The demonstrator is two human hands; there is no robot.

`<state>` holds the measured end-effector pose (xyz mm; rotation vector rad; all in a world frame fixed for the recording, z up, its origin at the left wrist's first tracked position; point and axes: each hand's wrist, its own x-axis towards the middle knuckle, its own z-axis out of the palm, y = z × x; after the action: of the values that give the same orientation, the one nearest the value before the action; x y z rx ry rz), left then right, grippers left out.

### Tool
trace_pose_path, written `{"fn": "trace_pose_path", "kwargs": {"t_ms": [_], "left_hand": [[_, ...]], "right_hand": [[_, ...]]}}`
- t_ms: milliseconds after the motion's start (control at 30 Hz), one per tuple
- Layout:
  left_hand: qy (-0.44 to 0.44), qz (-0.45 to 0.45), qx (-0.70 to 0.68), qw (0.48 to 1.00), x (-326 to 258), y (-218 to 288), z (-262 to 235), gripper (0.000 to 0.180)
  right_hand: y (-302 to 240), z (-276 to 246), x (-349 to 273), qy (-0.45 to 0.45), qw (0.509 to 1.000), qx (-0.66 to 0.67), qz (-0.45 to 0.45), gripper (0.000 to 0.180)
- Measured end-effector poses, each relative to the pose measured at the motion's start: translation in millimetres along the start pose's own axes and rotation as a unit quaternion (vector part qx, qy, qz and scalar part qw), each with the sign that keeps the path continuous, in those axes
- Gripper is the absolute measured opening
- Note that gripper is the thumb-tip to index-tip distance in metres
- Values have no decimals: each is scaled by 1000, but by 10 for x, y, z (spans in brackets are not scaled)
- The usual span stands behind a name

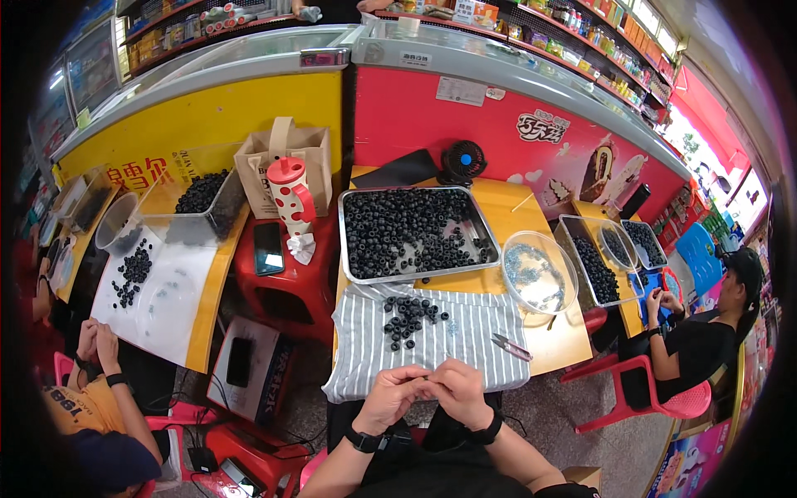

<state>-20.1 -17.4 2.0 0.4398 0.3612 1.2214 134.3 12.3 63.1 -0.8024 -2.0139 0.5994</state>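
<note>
My left hand [390, 402] and my right hand [459, 393] meet over the near edge of a grey-and-white striped cloth [357, 357]. Both are closed, fingertips pinched together; whatever they hold is too small and covered to name. Just beyond them on the cloth lies a loose pile of small black ring-shaped pieces [408, 320]. A pair of small snips [510, 347] rests on the cloth to the right. Farther back, a metal tray [343, 249] holds many more black pieces. Right of it stands a round clear tub [573, 286] with small pale bits inside.
Behind the tray stand a black fan [462, 160] and a freezer with a red front [398, 124]. A red stool [286, 286] at left bears a phone [268, 248], a spotted tumbler [288, 187] and a paper bag [317, 149]. People sit at tables on both sides.
</note>
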Motion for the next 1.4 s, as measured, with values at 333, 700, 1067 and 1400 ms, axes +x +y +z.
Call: {"fn": "trace_pose_path", "kwargs": {"t_ms": [333,700,1067,1400], "left_hand": [[26,11,-79,996,-13,27,-12,21],[19,16,-77,997,2,11,-27,22],[26,20,-71,997,24,-8,-45,20],[50,25,-36,998,22,-15,4,20]], "right_hand": [[-106,-43,81,-2,987,57,151,12],[584,129,700,-112,930,-318,146,12],[536,0,565,-67,977,-175,102,7],[84,-185,-13,-26,900,335,279,12]]}}
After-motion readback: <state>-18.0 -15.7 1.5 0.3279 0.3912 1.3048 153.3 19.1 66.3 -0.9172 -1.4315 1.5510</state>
